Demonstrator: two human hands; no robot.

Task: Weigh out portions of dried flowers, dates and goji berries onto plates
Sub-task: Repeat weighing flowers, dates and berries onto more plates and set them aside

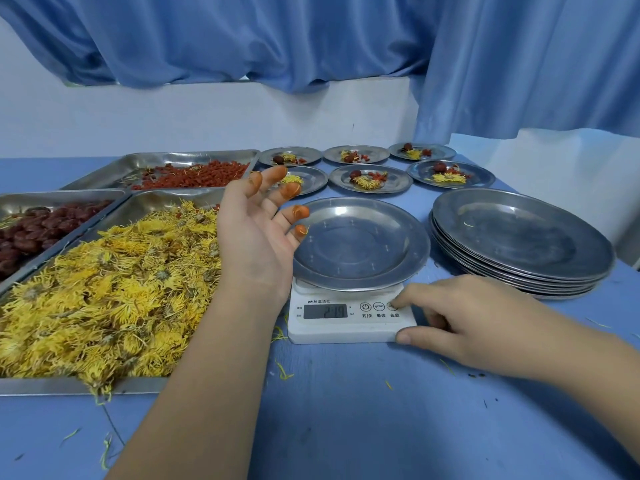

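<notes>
The dried flowers (114, 289) heap in a tray (41, 385) filling the lower left of the frame, with dates (41, 226) and goji berries (194, 176) in trays above it. A stack of plates (519, 237) sits at right. The empty plate (360, 244) rests on the scale (346, 327) at centre. The left hand (252, 230) hovers palm-up between heap and plate, its orange-stained fingers (299, 212) spread and holding nothing. The flowers lie directly to its left, so it is the nearer hand. The right hand (474, 320) presses a scale button with its index fingertip (398, 304), likely zeroing it
</notes>
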